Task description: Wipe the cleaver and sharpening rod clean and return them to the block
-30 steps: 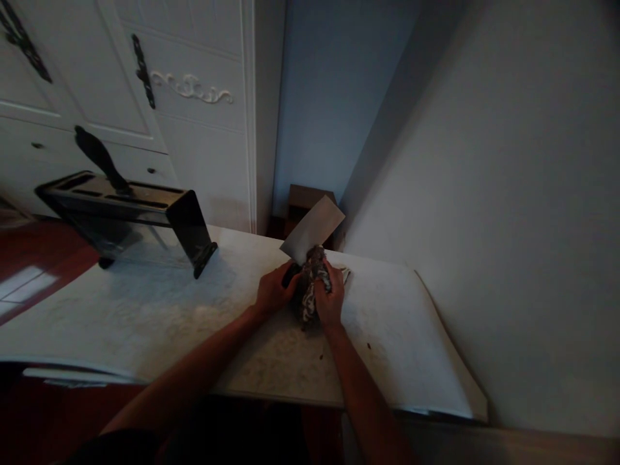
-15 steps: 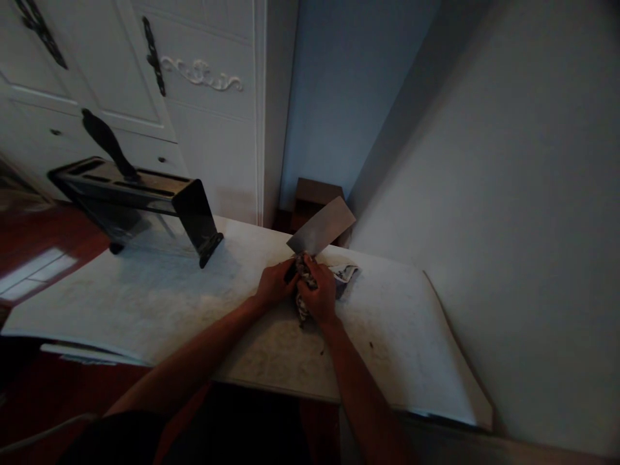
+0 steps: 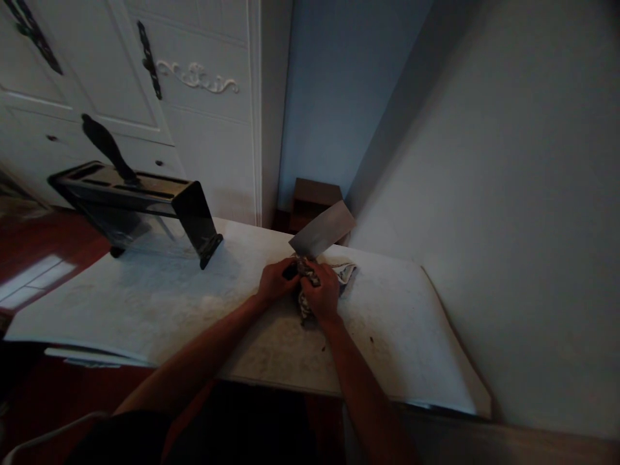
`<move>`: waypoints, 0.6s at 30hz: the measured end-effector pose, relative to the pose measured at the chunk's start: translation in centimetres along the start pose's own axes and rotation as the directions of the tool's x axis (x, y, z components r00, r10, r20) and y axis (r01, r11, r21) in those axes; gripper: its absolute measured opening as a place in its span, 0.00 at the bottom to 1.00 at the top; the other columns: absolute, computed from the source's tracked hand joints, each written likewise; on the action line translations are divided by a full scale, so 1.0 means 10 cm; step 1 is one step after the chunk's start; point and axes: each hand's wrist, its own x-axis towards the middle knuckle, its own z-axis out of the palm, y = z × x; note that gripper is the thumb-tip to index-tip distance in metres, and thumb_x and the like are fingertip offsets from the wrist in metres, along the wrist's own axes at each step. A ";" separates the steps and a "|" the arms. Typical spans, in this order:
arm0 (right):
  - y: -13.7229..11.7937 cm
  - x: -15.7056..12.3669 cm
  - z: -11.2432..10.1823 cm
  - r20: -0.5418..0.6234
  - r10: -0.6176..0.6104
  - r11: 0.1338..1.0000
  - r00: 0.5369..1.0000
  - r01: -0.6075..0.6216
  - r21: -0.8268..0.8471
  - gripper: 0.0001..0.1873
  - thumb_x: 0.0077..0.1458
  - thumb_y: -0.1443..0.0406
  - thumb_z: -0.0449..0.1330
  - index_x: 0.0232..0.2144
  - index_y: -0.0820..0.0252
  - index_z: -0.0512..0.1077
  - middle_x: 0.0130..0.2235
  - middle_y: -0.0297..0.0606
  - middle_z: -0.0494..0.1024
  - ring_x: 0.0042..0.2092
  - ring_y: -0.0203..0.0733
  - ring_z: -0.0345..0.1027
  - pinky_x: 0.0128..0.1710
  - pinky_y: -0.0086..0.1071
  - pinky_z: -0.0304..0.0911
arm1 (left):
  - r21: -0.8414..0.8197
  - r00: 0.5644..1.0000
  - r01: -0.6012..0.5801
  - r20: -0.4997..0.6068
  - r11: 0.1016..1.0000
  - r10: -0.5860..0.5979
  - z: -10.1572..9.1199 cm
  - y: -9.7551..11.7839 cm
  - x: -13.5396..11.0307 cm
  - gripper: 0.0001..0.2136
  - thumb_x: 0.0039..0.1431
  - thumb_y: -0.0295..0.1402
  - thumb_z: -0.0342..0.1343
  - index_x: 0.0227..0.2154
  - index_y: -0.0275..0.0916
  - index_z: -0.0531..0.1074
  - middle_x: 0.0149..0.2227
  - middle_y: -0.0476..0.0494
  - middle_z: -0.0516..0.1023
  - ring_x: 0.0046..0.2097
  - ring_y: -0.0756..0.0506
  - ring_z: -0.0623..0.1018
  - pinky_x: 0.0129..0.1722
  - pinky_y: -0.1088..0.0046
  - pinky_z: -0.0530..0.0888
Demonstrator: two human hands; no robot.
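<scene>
A black knife block (image 3: 140,205) stands on the pale counter (image 3: 145,303), and both hands work to the right of it, well apart from it. The left hand (image 3: 274,283) is the nearer of the two to the block. Its fingers (image 3: 281,271) are curled tight around the dark handle of a cleaver (image 3: 322,229). The cleaver's broad grey blade rises off the counter and slants up and away from the block.

Just beyond it, on the side farther from the block, the right hand (image 3: 320,294) is closed in a fist on a bunched, patterned cloth (image 3: 347,271). The cloth is pressed against the base of the blade where it meets the handle. A loose end of it lies on the counter past the right hand, and another tuft shows under the wrist.

A single black handle (image 3: 107,147) sticks up, tilted, from a slot at the far end of the block. Behind the block stands a white cabinet (image 3: 203,129) with dark pulls. A small brown box (image 3: 314,192) sits on the floor to the right of the block, beyond the counter's far edge.
</scene>
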 end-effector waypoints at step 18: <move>0.23 0.08 -0.06 0.052 0.674 0.505 0.737 -0.511 0.695 0.28 0.49 0.53 0.62 0.49 0.61 0.71 0.45 0.43 0.76 0.43 0.45 0.71 0.46 0.41 0.66 | -0.650 0.876 0.477 0.410 0.591 -0.255 -0.10 0.31 0.11 0.25 0.45 0.46 0.65 0.42 0.35 0.68 0.18 0.56 0.64 0.13 0.55 0.61 0.11 0.80 0.57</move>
